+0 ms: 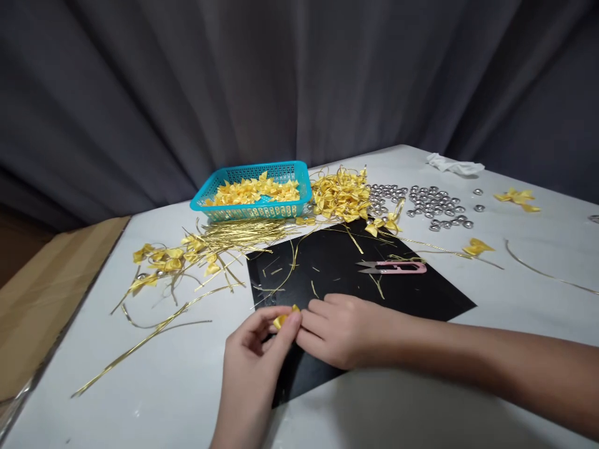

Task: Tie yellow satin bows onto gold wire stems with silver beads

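Note:
My left hand [257, 349] pinches a small yellow ribbon bow [281, 320] between thumb and fingers, above the near left part of a black mat [318, 377]. Right against it, my right hand [334, 327] has its fingers curled closed at the bow's side; what they grip is hidden. A thin gold cord [294, 255] curves over the mat beyond the hands. Pink thread snips [393, 268] lie on the mat, among short gold cord trimmings.
A turquoise basket [253, 212] of yellow bows stands at the back. Beside it are a heap of corded bows [341, 194] and silver beads [433, 202]. Gold cords [243, 233] lie bundled in front. A white cloth [453, 165] rests far right; cardboard [56, 293] is at left.

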The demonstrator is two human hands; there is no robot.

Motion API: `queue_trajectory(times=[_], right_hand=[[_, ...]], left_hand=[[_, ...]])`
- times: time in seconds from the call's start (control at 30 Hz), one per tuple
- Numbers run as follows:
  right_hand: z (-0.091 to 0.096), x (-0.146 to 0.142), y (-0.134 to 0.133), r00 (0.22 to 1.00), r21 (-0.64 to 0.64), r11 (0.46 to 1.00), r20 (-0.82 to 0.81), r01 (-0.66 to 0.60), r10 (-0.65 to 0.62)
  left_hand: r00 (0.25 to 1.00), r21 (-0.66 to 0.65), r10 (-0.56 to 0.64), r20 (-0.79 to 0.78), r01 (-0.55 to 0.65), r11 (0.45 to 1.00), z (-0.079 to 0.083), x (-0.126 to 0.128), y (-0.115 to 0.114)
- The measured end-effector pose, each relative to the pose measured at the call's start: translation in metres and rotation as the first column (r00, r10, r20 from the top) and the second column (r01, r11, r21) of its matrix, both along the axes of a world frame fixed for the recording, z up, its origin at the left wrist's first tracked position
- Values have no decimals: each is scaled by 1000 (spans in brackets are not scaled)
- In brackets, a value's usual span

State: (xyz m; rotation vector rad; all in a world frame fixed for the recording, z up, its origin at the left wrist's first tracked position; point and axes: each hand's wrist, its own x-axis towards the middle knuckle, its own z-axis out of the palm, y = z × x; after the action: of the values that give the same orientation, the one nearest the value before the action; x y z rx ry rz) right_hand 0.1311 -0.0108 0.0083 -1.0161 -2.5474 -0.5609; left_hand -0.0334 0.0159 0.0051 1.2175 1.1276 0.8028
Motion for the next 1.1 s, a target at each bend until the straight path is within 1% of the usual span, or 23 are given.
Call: queue_trajectory(times=[0.03,0.07,0.13,0.17,0.23,0.3,0.37,0.5,0.57,0.63,0.73,0.8,0.9,0.97,1.03,1.07,1.1], right_hand=[[1,1,3,1000,1,1000,25,-14,14],[3,2,7,999,-29,999,39,-23,24],[7,6,16,1000,-178,984,19,-11,15],[10,9,22,1000,-280,960,-25,10,-18],[14,13,35,975,-469,882,-168,48,-143],[16,16,49,932,-586,810,-278,28,-233],[15,14,60,919,-634,773,-308,-5,-247],[11,5,69,923,-668,745,-291,-8,-251],[10,1,67,921,-677,736,-279,13,-272],[11,-1,63,915,-686,726,-267,40,-303],[14,0,57,896,-701,710,-272,65,-350],[17,3,53,888,-712,699,-277,67,-368],[19,9,45,888,-723,687,-268,70,-373],[19,13,39,891,-727,682,-253,82,-377],[19,17,34,891,-727,678,-233,106,-389],[19,19,32,891,-726,677,-222,121,-397],[19,20,29,890,-725,675,-209,137,-405]], left_hand=[[999,-20,45,23,-45,999,-1,0,1],[994,-40,94,57,-92,995,-2,0,1],[972,-81,191,136,-182,980,-3,0,3],[956,-100,238,170,-223,970,-4,-1,4],[924,-132,317,214,-295,946,-4,-2,6],[895,-146,372,248,-345,927,-3,-2,8],[865,-150,409,289,-381,912,-2,-3,10],[824,-134,441,356,-422,896,-3,-4,14],[837,-90,429,340,-426,900,-5,-5,15],[859,-48,423,289,-429,902,-6,-6,15],[875,-38,434,215,-437,899,-4,-6,13],[884,-49,428,189,-426,903,-3,-5,12],[929,2,349,126,-352,936,-2,-4,12],[965,98,258,47,-261,960,-4,-3,12],[985,239,159,-64,-139,961,-7,-4,14],[984,326,119,-133,-70,943,-9,-5,14],[973,419,92,-210,4,908,-10,-6,15]])
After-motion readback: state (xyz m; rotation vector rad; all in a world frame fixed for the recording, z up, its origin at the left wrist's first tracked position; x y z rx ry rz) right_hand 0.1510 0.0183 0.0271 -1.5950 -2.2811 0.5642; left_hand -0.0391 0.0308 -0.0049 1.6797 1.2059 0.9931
